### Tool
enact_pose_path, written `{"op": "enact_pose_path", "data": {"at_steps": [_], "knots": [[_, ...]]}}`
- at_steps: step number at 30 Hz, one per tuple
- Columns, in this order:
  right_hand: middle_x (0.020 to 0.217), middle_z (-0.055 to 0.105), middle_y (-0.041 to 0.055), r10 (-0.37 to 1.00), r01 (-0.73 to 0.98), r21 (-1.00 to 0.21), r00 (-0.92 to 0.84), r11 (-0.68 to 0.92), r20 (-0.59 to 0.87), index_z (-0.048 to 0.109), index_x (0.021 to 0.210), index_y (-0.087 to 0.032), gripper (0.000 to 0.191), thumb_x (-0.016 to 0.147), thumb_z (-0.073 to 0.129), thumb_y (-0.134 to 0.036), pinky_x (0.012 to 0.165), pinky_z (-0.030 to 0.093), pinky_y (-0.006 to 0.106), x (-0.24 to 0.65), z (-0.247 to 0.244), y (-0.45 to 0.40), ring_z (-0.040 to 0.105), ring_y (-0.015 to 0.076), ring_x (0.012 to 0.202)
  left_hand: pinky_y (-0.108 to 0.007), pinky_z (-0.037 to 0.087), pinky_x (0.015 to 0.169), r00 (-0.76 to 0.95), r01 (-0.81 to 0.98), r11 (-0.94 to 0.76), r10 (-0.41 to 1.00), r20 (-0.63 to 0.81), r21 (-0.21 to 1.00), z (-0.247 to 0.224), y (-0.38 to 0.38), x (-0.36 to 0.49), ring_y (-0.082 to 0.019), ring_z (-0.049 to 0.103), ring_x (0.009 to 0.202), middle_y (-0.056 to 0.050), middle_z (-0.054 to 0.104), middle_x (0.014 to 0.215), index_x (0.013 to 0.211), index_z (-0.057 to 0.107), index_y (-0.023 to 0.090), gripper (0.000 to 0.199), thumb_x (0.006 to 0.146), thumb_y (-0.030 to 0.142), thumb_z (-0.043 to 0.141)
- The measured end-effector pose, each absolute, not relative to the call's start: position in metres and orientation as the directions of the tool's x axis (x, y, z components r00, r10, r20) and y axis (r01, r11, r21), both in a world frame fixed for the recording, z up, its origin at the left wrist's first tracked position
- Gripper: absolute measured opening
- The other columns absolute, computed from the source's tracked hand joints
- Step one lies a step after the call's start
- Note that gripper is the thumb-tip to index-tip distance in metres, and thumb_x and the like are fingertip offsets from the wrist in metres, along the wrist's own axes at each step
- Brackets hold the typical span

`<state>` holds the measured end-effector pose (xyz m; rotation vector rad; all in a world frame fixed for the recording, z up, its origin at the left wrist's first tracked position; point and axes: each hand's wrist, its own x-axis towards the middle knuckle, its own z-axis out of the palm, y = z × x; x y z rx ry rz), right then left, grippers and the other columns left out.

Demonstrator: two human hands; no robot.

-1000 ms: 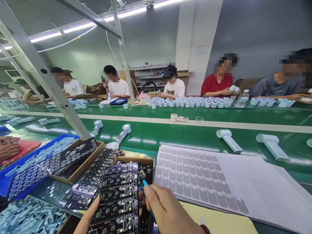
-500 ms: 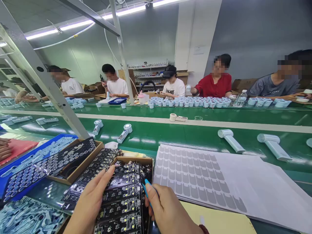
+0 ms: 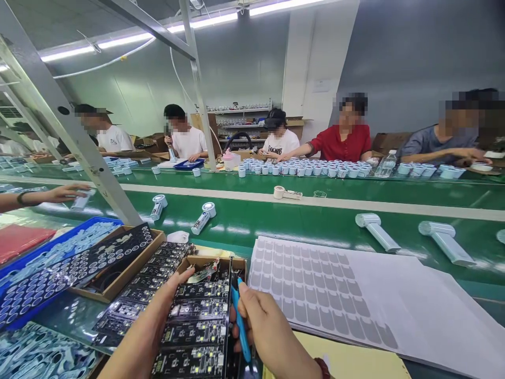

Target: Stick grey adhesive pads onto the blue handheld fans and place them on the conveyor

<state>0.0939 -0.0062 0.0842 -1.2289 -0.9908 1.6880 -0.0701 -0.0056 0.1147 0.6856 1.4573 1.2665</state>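
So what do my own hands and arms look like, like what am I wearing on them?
Both hands are bare, with no gloves in sight. Your right hand has a dark red band around the wrist. Your left hand shows no band, and no sleeve shows on the visible part of that forearm.

no wording or number can be read with certainty: on the circuit board panel (image 3: pixel 193 334), yellowish digit-shaped segments show, exact figures indistinct. beyond the panel, dark lettering on a white t-shirt (image 3: pixel 282 141) and dark print on a pale handheld device (image 3: pixel 201 221) are too small to read.
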Motion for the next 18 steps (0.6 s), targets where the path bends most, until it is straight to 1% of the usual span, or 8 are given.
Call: {"op": "enact_pose_path", "data": {"at_steps": [2, 4, 8, 10, 11, 13, 16, 18], "knots": [[0.069, 0.055, 0.0015, 0.93, -0.153, -0.926, -0.193, -0.344, -0.314, 0.04, 0.063, -0.023, 0.075, 0.061, 0.041, -0.098, 0.052, 0.045, 0.027, 0.094, 0.082, -0.005, 0.054, 0.0143, 0.058, -0.046, 0.051, 0.099, -0.236, -0.212, 0.318, 0.901, -0.364, 0.924, 0.113, -0.012, -0.068, -0.035, 0.063, 0.117, -0.008, 0.078, 0.105, 0.105, 0.075, 0.022, 0.042, 0.068, 0.043, 0.079], [0.067, 0.052, 0.0012, 0.932, -0.065, -0.949, -0.221, -0.31, -0.289, 0.047, 0.065, -0.023, 0.074, 0.068, 0.036, -0.096, 0.058, 0.046, 0.03, 0.096, 0.082, -0.008, 0.056, 0.0173, 0.063, -0.042, 0.053, 0.096, -0.202, -0.213, 0.36, 0.893, -0.402, 0.908, 0.11, -0.015, -0.068, -0.034, 0.062, 0.119, -0.007, 0.077, 0.107, 0.105, 0.073, 0.022, 0.045, 0.064, 0.039, 0.083], [0.076, 0.057, 0.0043, 0.957, 0.238, -0.961, -0.216, -0.141, -0.194, 0.056, 0.068, -0.022, 0.072, 0.085, 0.025, -0.085, 0.077, 0.043, 0.037, 0.102, 0.083, -0.026, 0.058, 0.0224, 0.079, -0.034, 0.051, 0.098, -0.431, -0.18, 0.326, 0.822, -0.372, 0.928, 0.105, -0.015, -0.073, -0.028, 0.055, 0.129, -0.003, 0.075, 0.115, 0.097, 0.07, 0.025, 0.038, 0.063, 0.034, 0.085], [0.077, 0.058, 0.0045, 0.972, 0.26, -0.96, -0.179, -0.106, -0.155, 0.055, 0.068, -0.023, 0.071, 0.085, 0.026, -0.085, 0.078, 0.044, 0.037, 0.101, 0.081, -0.034, 0.058, 0.0223, 0.079, -0.033, 0.051, 0.097, -0.494, -0.181, 0.319, 0.788, -0.366, 0.93, 0.107, -0.015, -0.074, -0.028, 0.051, 0.132, -0.003, 0.073, 0.121, 0.093, 0.07, 0.026, 0.033, 0.063, 0.032, 0.084], [0.074, 0.057, 0.0034, 0.969, 0.207, -0.968, -0.171, -0.144, -0.181, 0.055, 0.07, -0.023, 0.07, 0.082, 0.03, -0.087, 0.075, 0.046, 0.036, 0.098, 0.08, -0.035, 0.058, 0.0213, 0.074, -0.033, 0.053, 0.094, -0.496, -0.196, 0.33, 0.779, -0.384, 0.923, 0.109, -0.016, -0.074, -0.028, 0.052, 0.131, -0.003, 0.071, 0.125, 0.092, 0.07, 0.026, 0.031, 0.065, 0.033, 0.083], [0.068, 0.056, -0.0001, 0.939, -0.017, -0.958, -0.202, -0.287, -0.278, 0.052, 0.075, -0.023, 0.071, 0.073, 0.039, -0.093, 0.061, 0.048, 0.032, 0.091, 0.076, -0.034, 0.057, 0.0175, 0.06, -0.032, 0.058, 0.077, -0.455, -0.253, 0.393, 0.758, -0.467, 0.884, 0.115, -0.019, -0.071, -0.029, 0.062, 0.12, -0.004, 0.07, 0.126, 0.094, 0.071, 0.026, 0.028, 0.069, 0.036, 0.079], [0.063, 0.057, -0.0031, 0.884, -0.369, -0.823, -0.352, -0.432, -0.307, 0.042, 0.069, -0.024, 0.075, 0.056, 0.05, -0.097, 0.042, 0.042, 0.026, 0.078, 0.072, -0.024, 0.051, 0.0118, 0.044, -0.031, 0.054, 0.052, -0.329, -0.338, 0.538, 0.701, -0.633, 0.772, 0.123, -0.02, -0.063, -0.027, 0.074, 0.082, -0.009, 0.077, 0.106, 0.103, 0.071, 0.022, 0.03, 0.075, 0.033, 0.072], [0.063, 0.057, -0.0024, 0.888, -0.413, -0.807, -0.366, -0.423, -0.278, 0.038, 0.064, -0.024, 0.077, 0.049, 0.053, -0.098, 0.039, 0.039, 0.023, 0.072, 0.073, -0.017, 0.05, 0.0101, 0.043, -0.031, 0.053, 0.05, -0.318, -0.34, 0.575, 0.675, -0.666, 0.745, 0.125, -0.02, -0.06, -0.025, 0.073, 0.071, -0.008, 0.079, 0.095, 0.107, 0.071, 0.021, 0.032, 0.077, 0.033, 0.069]]}}
